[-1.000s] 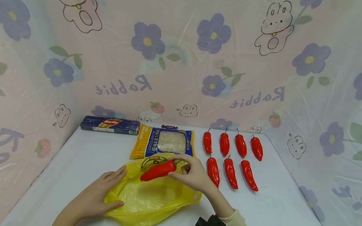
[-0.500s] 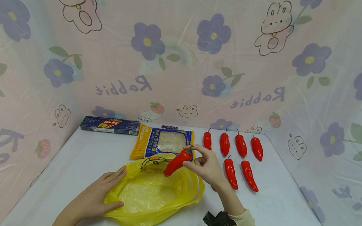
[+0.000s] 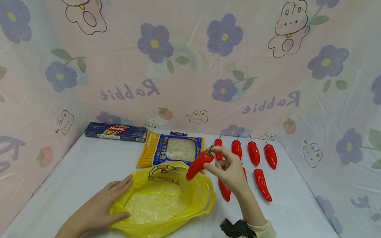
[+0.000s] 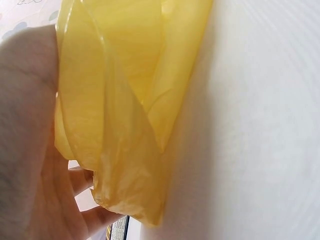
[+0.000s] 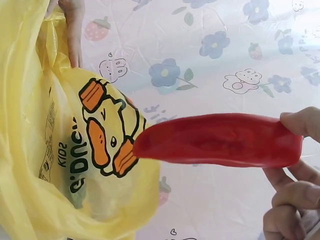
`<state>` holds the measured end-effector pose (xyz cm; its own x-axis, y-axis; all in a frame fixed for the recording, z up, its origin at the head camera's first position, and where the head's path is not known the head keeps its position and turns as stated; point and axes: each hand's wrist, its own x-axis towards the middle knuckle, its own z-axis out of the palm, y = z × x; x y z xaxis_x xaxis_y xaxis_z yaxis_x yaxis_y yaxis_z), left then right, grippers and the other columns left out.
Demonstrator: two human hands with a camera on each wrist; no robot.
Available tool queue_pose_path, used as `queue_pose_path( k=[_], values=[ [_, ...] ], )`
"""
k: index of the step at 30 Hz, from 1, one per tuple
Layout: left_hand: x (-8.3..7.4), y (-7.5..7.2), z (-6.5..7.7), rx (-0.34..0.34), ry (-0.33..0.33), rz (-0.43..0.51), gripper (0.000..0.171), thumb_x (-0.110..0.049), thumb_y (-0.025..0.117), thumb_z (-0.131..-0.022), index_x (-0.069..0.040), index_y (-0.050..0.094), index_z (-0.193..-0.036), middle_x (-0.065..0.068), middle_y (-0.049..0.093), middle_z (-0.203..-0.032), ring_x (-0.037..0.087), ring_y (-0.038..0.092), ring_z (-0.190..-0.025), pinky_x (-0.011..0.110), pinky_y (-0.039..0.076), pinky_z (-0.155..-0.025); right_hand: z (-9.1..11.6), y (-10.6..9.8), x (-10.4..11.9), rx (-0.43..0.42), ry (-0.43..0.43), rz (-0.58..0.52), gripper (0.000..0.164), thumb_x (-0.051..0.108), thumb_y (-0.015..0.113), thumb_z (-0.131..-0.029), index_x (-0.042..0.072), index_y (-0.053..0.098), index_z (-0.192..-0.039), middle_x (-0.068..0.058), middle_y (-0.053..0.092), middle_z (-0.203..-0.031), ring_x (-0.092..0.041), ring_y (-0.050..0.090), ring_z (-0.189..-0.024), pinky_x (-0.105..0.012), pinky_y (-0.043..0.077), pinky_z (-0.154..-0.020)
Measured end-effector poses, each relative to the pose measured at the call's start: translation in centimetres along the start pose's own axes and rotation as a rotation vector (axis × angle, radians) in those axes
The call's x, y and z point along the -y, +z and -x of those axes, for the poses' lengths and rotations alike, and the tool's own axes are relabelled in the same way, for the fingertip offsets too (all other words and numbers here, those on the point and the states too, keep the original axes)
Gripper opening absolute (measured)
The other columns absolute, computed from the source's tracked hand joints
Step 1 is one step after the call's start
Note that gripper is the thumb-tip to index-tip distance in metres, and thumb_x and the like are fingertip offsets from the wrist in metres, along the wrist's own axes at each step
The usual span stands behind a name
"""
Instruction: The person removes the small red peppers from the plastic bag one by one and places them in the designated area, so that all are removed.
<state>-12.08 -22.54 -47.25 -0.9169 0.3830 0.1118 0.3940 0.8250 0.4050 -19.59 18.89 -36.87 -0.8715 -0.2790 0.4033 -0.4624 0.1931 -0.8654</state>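
Observation:
My right hand (image 3: 228, 168) pinches a red chili pepper (image 3: 198, 166) near its stem, between thumb and fingertips. The pepper hangs at a slant over the right back rim of a yellow plastic bag (image 3: 134, 228), tip down to the left. In the right wrist view, its tip overlaps the printed duck on the bag (image 5: 100, 200). My left hand (image 3: 100, 205) rests at the bag's left side, fingers stretched along the rim and thumb apart from them at the mouth. The bag's mouth gapes wide, and yellow plastic shows inside. In the left wrist view, plastic (image 4: 130, 165) partly covers the fingers.
Several red chili peppers (image 3: 270, 156) lie in two rows at the right; my right hand partly hides some. Behind the bag lies a blue-and-yellow pasta packet (image 3: 179, 148), with a small dark wrapped candy (image 3: 178, 133) beyond it. A Barilla spaghetti pack (image 3: 115, 131) lies back left.
My right hand has moved right and slightly up, carrying the chili pepper from over the bag's middle to its right back rim. The pepper hangs steeper. The left hand stays put.

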Motion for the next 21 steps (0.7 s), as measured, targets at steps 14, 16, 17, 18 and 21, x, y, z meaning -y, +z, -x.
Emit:
queue_pose_path(
  k=[14,16,17,18,21],
  values=[
    [-0.1,-0.1,-0.1,0.003,0.001,-0.006,0.096,-0.071,0.072,-0.089,-0.019,0.043,-0.164,0.0,0.032,-0.174,0.035,0.05,-0.141,0.062,0.051,-0.108,0.3,-1.7,0.7,-0.092,0.141,0.014,0.043,0.011,0.079,-0.094,0.006,0.066,-0.135,-0.004,0.062,-0.079,-0.014,0.045,-0.052,-0.022,0.047,-0.05],
    [0.0,-0.1,-0.1,0.005,-0.002,-0.007,0.097,-0.071,0.072,-0.088,-0.02,0.042,-0.165,0.0,0.032,-0.174,0.034,0.05,-0.141,0.061,0.051,-0.108,0.4,-2.0,0.9,-0.097,0.134,0.02,0.044,0.009,0.079,-0.093,0.005,0.065,-0.135,-0.004,0.052,-0.065,-0.014,0.042,-0.051,-0.022,0.045,-0.048],
    [0.0,-0.1,-0.1,0.005,-0.002,-0.006,0.097,-0.071,0.072,-0.088,-0.02,0.042,-0.165,0.0,0.032,-0.174,0.034,0.05,-0.141,0.061,0.051,-0.108,0.4,-2.1,0.9,-0.102,0.119,0.028,0.044,0.007,0.078,-0.093,0.003,0.065,-0.135,-0.004,0.048,-0.061,-0.013,0.041,-0.05,-0.022,0.043,-0.047],
    [0.0,-0.1,-0.1,0.005,-0.002,-0.005,0.097,-0.071,0.072,-0.088,-0.02,0.042,-0.165,0.001,0.032,-0.174,0.034,0.05,-0.141,0.061,0.051,-0.108,0.3,-2.3,1.0,-0.108,0.097,0.039,0.044,0.005,0.077,-0.093,0.001,0.065,-0.135,-0.004,0.047,-0.06,-0.014,0.04,-0.049,-0.022,0.042,-0.046],
    [0.0,0.0,0.0,0.007,0.004,-0.005,0.096,-0.072,0.071,-0.089,-0.019,0.043,-0.164,0.001,0.033,-0.174,0.033,0.051,-0.14,0.06,0.052,-0.108,0.2,-2.8,0.8,-0.136,0.043,0.067,0.042,0.0,0.076,-0.092,-0.003,0.066,-0.133,-0.002,0.044,-0.057,-0.014,0.037,-0.046,-0.022,0.039,-0.043]
  ],
)
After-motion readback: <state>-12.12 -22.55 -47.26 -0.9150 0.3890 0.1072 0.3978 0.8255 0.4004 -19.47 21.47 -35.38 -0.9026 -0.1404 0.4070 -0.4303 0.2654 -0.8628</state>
